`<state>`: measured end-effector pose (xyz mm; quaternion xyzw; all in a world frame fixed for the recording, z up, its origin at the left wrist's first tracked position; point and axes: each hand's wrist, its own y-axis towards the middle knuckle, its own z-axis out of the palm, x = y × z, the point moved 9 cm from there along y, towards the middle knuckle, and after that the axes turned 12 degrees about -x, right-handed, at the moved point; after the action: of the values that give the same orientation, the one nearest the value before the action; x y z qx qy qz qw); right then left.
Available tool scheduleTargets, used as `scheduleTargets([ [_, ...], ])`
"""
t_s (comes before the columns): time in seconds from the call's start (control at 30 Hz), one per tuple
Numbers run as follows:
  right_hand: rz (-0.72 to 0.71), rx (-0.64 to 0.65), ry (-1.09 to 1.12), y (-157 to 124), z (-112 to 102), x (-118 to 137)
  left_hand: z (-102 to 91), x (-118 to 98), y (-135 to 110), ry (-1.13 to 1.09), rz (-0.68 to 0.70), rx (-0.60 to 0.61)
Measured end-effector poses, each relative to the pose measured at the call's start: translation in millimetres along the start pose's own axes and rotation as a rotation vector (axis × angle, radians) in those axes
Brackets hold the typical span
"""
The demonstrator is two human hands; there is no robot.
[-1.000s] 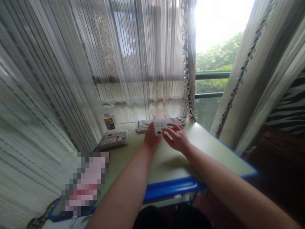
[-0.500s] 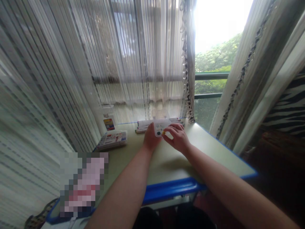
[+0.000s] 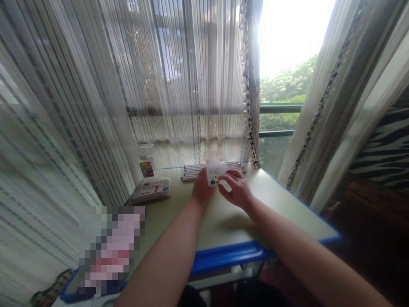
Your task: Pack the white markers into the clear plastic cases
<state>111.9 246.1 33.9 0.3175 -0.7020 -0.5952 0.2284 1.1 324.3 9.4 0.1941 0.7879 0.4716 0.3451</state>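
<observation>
A clear plastic box (image 3: 211,172) is held up over the middle of the table by my left hand (image 3: 202,186), whose fingers wrap its left side. Its transparent lid (image 3: 215,157) stands open at the back. A small dark green round piece (image 3: 212,182) shows at the box's near end. Right beside it is a small yellow piece (image 3: 217,181), pinched at the tips of the thumb and forefinger of my right hand (image 3: 237,187). Too little of the yellow piece shows to name its kind.
Behind my hands, several slim white markers (image 3: 191,170) lie side by side on the table (image 3: 185,217). To the left are a flat printed case (image 3: 151,189) and an upright clear container (image 3: 146,162) with a coloured label. A blurred pink patch (image 3: 121,238) covers the left edge. Curtains (image 3: 179,85) hang behind.
My right hand has brought the yellow piece slightly left and down, into the box's near end next to the green one. The view has tilted a little. My left hand keeps its hold.
</observation>
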Motion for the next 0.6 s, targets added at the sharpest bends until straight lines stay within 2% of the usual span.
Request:
scheduleTargets([
  [0.37,0.009,0.047,0.004,0.4,1.9,-1.1,-1.5,1.9,1.0,-0.013,-0.075,0.023],
  [0.6,-0.005,0.078,0.004,3.4,3.8,7.0,3.4,0.8,0.2,0.039,-0.044,0.072],
])
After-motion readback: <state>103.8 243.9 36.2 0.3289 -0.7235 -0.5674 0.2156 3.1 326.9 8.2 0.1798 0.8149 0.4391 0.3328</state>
